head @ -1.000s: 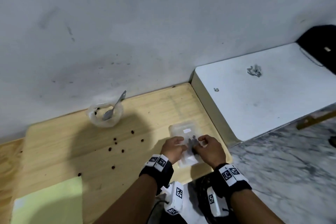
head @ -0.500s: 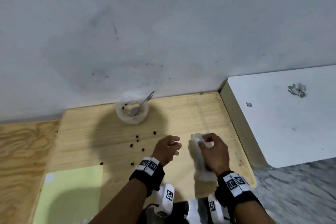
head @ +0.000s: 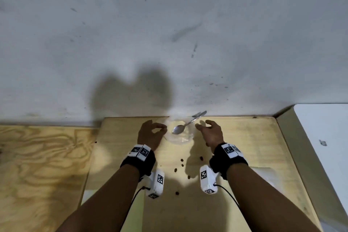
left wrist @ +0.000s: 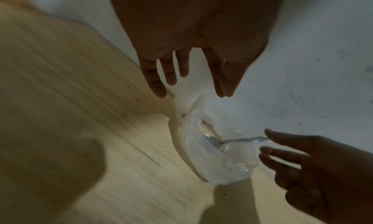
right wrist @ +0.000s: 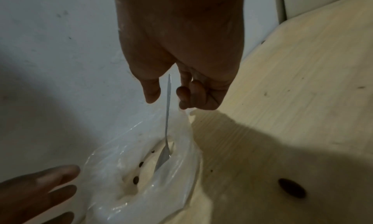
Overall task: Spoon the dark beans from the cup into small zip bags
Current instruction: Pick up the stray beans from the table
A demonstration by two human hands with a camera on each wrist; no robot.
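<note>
A clear plastic cup (head: 181, 135) stands at the back of the pale wooden board (head: 244, 137), against the wall. A metal spoon (head: 178, 129) lies in it, its handle pointing back and right. A few dark beans (right wrist: 136, 179) sit in the cup's bottom. My left hand (head: 158, 130) hovers just left of the rim with relaxed fingers (left wrist: 159, 87) and holds nothing. My right hand (head: 202, 126) is just right of the cup. The spoon handle (right wrist: 168, 99) runs between its thumb and loosely curled fingers without a clear grip. A flat zip bag (head: 263, 173) lies on the board behind my right wrist.
Several loose beans (head: 182, 160) are scattered on the board between my wrists. A grey wall (head: 169, 43) rises right behind the cup. A raised white slab (head: 323, 128) borders the board on the right, and plywood (head: 37, 156) lies to the left.
Both hands have left the zip bag and moved forward to either side of the cup. The right hand let go of the bag, which now lies behind it.
</note>
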